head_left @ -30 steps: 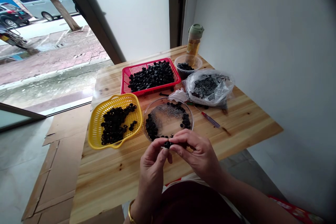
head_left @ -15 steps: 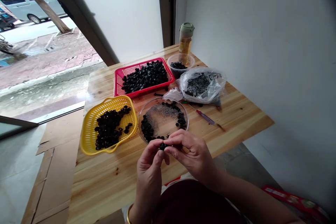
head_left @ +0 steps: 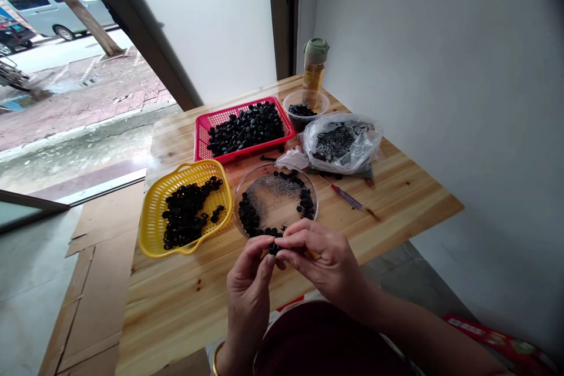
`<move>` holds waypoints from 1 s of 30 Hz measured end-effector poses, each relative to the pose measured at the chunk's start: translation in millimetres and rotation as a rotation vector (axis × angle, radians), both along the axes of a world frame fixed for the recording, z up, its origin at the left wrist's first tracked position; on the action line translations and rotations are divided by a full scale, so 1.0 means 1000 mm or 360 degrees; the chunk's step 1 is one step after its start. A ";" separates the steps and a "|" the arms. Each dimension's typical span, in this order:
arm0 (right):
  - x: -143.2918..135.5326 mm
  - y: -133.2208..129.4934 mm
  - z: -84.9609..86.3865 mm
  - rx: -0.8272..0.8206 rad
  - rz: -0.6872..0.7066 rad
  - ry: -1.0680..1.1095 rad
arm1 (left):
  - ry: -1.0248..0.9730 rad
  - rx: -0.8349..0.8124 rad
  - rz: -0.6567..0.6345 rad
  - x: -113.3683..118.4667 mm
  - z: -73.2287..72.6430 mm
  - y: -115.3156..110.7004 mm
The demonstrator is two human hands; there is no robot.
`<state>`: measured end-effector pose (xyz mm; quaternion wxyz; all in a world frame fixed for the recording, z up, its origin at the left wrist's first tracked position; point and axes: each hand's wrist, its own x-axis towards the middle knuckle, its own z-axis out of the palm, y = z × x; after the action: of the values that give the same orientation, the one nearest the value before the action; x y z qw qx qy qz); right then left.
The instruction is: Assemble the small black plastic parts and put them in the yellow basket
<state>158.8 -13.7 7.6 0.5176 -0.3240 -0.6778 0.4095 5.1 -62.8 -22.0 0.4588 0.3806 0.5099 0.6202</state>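
Yellow plastic basket [head_left: 151, 214], at the clear dish [head_left: 282, 209]'s nine o'clock, bearing loose black parts [head_left: 183, 211]. At the dish's six o'clock edge is a small, dark, roundish piece [head_left: 274, 248], its detail too small to tell. The left hand [head_left: 250, 281], at the piece's seven o'clock, pinches it between thumb and forefinger; the right hand [head_left: 330, 258], at four o'clock, grips it with thumb and fingertips.
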 end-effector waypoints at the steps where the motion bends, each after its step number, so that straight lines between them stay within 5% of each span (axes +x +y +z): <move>1: 0.000 0.000 0.000 -0.0015 0.0011 0.0007 | 0.0038 0.0018 -0.0002 -0.001 0.000 0.000; 5: -0.001 0.002 -0.003 -0.0288 0.0157 0.0171 | 0.0091 0.0069 -0.0017 -0.004 -0.001 0.000; 10: -0.001 0.015 -0.011 -0.1165 0.0577 0.0682 | 0.0128 0.0061 -0.0149 0.000 0.001 0.001; 13: 0.004 0.020 -0.018 -0.1455 0.0734 0.0712 | 0.0142 0.0087 -0.0189 0.003 0.003 0.000; 17: 0.009 0.019 -0.026 -0.1481 0.0981 0.0646 | 0.0122 0.0109 -0.0258 0.008 0.006 -0.001; 24: 0.001 0.010 -0.025 -0.1409 0.0858 0.0838 | 0.0040 0.0144 -0.0289 0.015 0.003 -0.005; 30: -0.001 0.001 -0.022 -0.1600 0.0860 0.0857 | 0.0245 0.0140 -0.0219 0.013 0.009 -0.008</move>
<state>158.3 -12.7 -14.0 0.3329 -0.2307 -0.3065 0.8614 18.2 -70.4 -12.8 0.4428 0.4809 0.4885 0.5780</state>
